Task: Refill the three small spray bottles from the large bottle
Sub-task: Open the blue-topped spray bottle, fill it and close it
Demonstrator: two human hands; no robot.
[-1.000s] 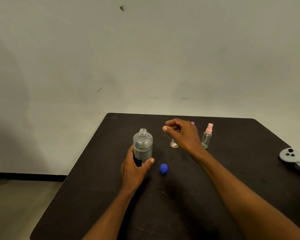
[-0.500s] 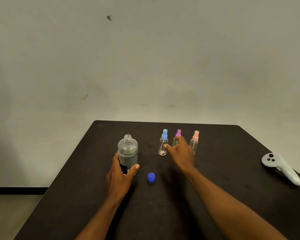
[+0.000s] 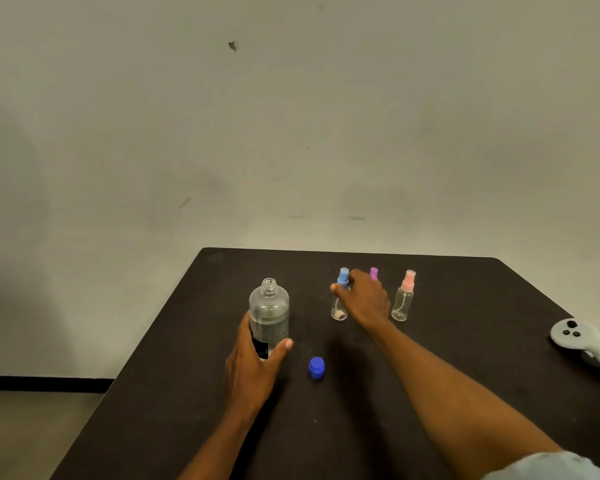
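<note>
Dark table, items running left to right.
- Left hand: wrapping thumb and fingers round the lower body of the large bottle, which is standing upright, uncapped and partly filled.
- Blue cap: lying just right of it.
- Blue-topped spray bottle: standing upright, with the right hand pinching its neck between thumb and curled fingers.
- Purple-topped spray bottle: mostly hiding behind that hand.
- Pink-topped spray bottle: standing just beside the hand.
- Grey controller: lying at the right edge.
</note>
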